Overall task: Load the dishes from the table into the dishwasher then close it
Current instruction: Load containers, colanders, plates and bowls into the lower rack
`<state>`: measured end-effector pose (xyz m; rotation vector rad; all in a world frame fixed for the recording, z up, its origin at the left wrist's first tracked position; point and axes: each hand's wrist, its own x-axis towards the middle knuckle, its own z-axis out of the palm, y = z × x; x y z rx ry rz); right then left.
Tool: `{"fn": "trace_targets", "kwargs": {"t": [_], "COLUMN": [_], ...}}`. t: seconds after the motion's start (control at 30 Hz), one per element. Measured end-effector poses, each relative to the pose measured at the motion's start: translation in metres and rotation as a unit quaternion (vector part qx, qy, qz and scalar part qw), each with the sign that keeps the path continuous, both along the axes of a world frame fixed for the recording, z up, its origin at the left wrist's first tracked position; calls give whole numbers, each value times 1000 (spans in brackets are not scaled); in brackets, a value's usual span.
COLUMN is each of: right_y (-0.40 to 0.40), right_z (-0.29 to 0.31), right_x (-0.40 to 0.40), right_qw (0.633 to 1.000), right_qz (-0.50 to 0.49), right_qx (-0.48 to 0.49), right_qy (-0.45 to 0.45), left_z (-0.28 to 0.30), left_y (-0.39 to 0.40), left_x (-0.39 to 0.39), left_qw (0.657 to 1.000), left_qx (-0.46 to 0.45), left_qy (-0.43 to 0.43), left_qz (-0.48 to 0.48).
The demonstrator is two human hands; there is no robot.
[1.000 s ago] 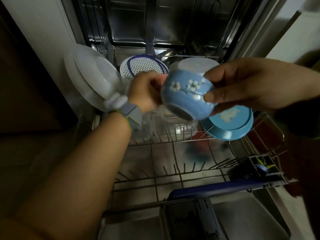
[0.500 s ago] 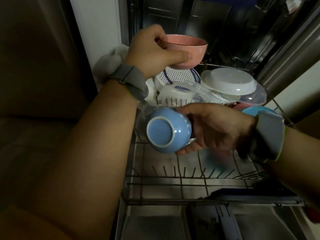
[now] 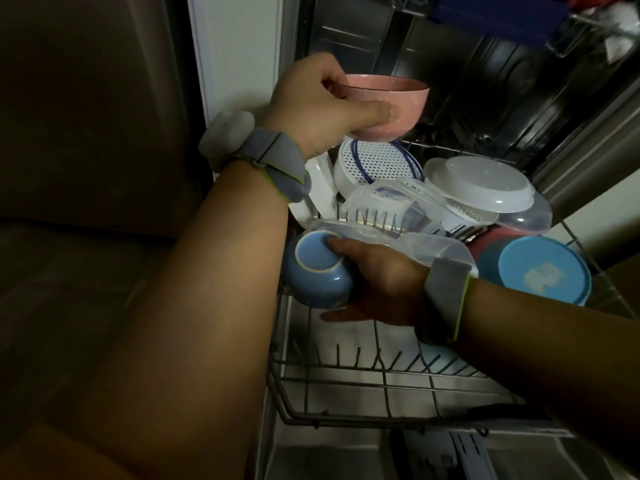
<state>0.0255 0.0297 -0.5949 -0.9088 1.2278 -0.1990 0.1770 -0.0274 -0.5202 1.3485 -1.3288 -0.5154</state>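
Observation:
My left hand (image 3: pixel 311 109) holds a pink bowl (image 3: pixel 391 110) upright by its rim, above the back left of the pulled-out lower rack (image 3: pixel 346 375). My right hand (image 3: pixel 377 282) grips a blue bowl (image 3: pixel 317 271) tipped on its side, base facing me, at the rack's left edge beside a clear plastic container (image 3: pixel 433 245). The dishwasher's steel tub (image 3: pixel 485 64) stands open behind.
The rack's back half holds a white perforated strainer (image 3: pixel 374 161), a clear lidded box (image 3: pixel 394 202), a white plastic bowl (image 3: pixel 485 185), white plates (image 3: pixel 322 188) and a blue lid (image 3: pixel 543 268). The front tines stand bare. The open door (image 3: pixel 381 459) lies below. A dark cabinet (image 3: pixel 86 133) is left.
My right hand has carried the blue bowl down and left to the rack's edge. My left hand lifted the pink bowl up and holds it steady. The view shifted closer.

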Motion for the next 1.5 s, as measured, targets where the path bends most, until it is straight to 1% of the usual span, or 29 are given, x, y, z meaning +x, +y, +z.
{"fn": "trace_targets", "kwargs": {"t": [0.1, 0.17, 0.33, 0.43, 0.6, 0.67, 0.77, 0.83, 0.9, 0.97, 1.07, 1.17, 1.2, 1.33, 1.43, 1.5], "right_y": [-2, -3, -1, 6, 8, 7, 3, 2, 2, 3, 2, 3, 3, 3, 3, 3], "right_z": [0, 1, -1, -8, -13, -13, -16, -14, -12, -10, -8, -8, -8, -11, -12, -12], "right_x": [1, 1, 0, -1, 2, 5, 5, 3, 0, -2, -5, -7, -7, -6, -7, -7], "right_qw": [994, 983, 975, 969, 971, 959, 922, 906, 907, 918, 904, 894, 878, 787, 730, 701], "right_qz": [49, 89, 138, 177, 164, 183, 241, 263, 273, 262, 255, 263, 278, 324, 335, 341], "right_qx": [-54, -97, -121, -115, -96, -124, -189, -209, -206, -190, -223, -260, -292, -429, -490, -515], "right_qy": [86, 126, 124, 128, 148, 176, 238, 255, 248, 229, 261, 253, 256, 303, 339, 355], "left_z": [-1, -1, -3, -4, -6, -7, -8, -9, -9, -10, -11, -13, -14, -13, -13, -14], "left_y": [-1, -2, -3, -3, -4, -4, -4, -4, -4, -4, -4, -4, -4, -3, -2, -2], "left_x": [3, 5, 10, 11, 10, 9, 6, 4, 2, 0, -2, -6, -8, -11, -13, -14], "left_qw": [1000, 1000, 1000, 1000, 1000, 1000, 1000, 1000, 1000, 1000, 999, 999, 999, 999, 998, 998], "left_qx": [-6, -5, -3, -2, 6, 8, 17, 18, 20, 23, 23, 28, 30, 34, 39, 44], "left_qy": [5, 4, 3, 2, 7, -1, -12, -6, -2, -5, -12, -17, -19, -26, -30, -38], "left_qz": [-1, -1, -3, -2, -7, -7, -7, -13, -16, -18, -20, -23, -25, -25, -32, -34]}}
